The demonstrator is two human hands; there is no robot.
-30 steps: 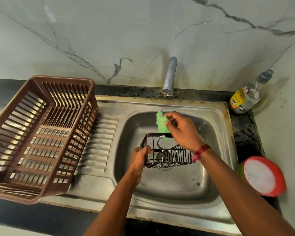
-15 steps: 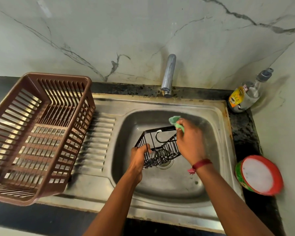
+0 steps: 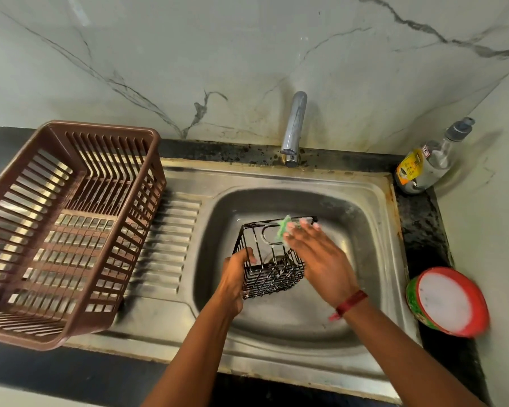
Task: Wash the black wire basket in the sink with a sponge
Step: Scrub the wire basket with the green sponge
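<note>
Head view: left hand (image 3: 234, 277) grips the black wire basket (image 3: 272, 277) by its left side, right hand (image 3: 321, 259) presses sponge (image 3: 283, 229) flat-fingered onto its far rim

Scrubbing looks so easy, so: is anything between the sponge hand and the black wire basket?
Nothing visible. The right hand presses the green sponge onto the basket at its far rim; the left hand grips its near-left corner.

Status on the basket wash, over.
Left hand grips basket near corner, inside the sink. Right hand, fingers straight, presses sponge on far rim. Nothing in the way.
</note>
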